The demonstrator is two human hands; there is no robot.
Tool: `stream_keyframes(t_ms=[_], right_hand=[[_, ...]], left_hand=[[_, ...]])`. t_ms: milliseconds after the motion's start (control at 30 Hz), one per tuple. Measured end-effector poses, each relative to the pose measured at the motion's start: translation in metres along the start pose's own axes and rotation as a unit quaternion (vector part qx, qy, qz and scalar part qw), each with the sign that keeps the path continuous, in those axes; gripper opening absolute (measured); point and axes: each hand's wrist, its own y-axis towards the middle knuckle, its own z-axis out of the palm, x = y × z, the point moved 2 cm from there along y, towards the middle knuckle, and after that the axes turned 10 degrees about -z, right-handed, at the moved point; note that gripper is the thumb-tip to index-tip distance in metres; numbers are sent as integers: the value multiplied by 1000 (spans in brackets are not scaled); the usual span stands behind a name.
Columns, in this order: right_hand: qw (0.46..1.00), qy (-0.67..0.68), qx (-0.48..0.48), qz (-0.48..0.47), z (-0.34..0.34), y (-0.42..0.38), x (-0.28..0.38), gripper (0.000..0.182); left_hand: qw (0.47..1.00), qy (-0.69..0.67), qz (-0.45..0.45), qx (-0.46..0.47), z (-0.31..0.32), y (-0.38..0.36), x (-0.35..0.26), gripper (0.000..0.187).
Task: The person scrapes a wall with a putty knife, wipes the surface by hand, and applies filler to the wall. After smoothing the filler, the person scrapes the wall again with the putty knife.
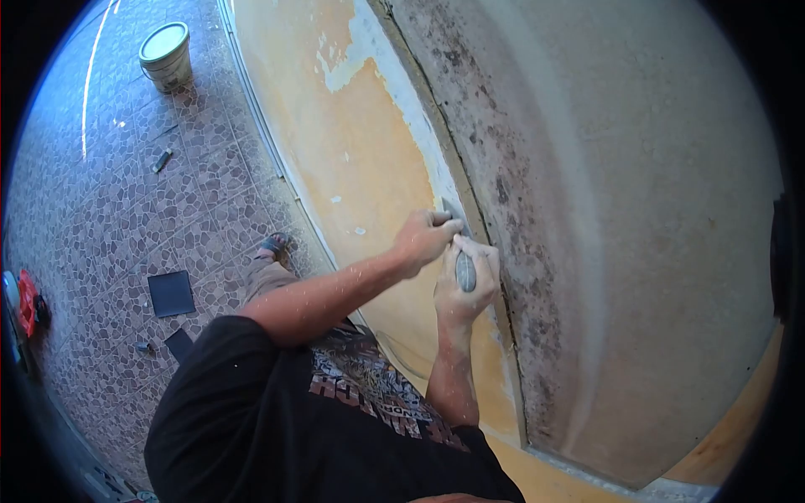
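My right hand (471,281) is wrapped round the grey, rounded handle (465,272) of a putty knife. Its blade (450,206) lies against the wall, on the white strip where the yellow paint (369,142) has come off. My left hand (424,238) is just in front of the right one, its fingers closed on the knife near the blade; the fingertips partly cover the metal. Pale dust specks both forearms. Close beside the hands runs a raised edge (457,159) between the yellow wall and a grey, dark-spotted surface (537,251).
A lidded bucket (166,59) stands on the stone-patterned floor (109,218). Nearby lie a small tool or block (163,160), dark sheets (171,294) and a small dark object (144,346). A red bag (27,302) is at far left. My sandalled foot (274,244) is near the wall base.
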Motion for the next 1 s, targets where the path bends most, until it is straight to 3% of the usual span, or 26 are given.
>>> stream_keyframes(t_ms=[100, 167, 333, 467, 533, 600, 633, 733, 800, 900, 967, 1000], right_hand=[[999, 20, -18, 30, -6, -4, -4, 15], [1000, 8, 2, -17, -5, 1, 4, 15], [1000, 13, -15, -1, -7, -1, -6, 15], [1000, 23, -1, -1, 10, 3, -10, 15], [998, 22, 37, 36, 20, -7, -21, 15], [999, 37, 15, -2, 17, 7, -14, 14], [999, 38, 8, -10, 8, 7, -4, 14], [999, 33, -3, -3, -4, 18, -13, 11], [998, 56, -8, 16, 6, 18, -29, 10], [995, 89, 33, 39, 31, 6, -34, 12], [997, 58, 54, 6, 40, -11, -39, 15], [998, 47, 35, 22, 36, -18, -36, 15]], left_hand=[[998, 69, -11, -6, 4, 0, 6, 25], [998, -57, 21, -17, 8, 6, 19, 24], [998, 52, -9, -29, 7, -2, -2, 27], [997, 20, -14, -80, 3, 1, 9, 27], [998, -12, -37, -58, -5, 8, 34, 27], [995, -62, 8, -82, -8, 8, 18, 27], [997, 13, 6, -72, -4, -9, -1, 28], [998, 20, 51, -24, 9, 1, -6, 30], [995, -61, 21, -74, -1, 15, 6, 29], [994, -44, -2, -105, -33, 36, 27, 28], [992, -112, -46, -45, -41, 24, 20, 30], [994, -78, -60, -56, -41, 17, 16, 35]])
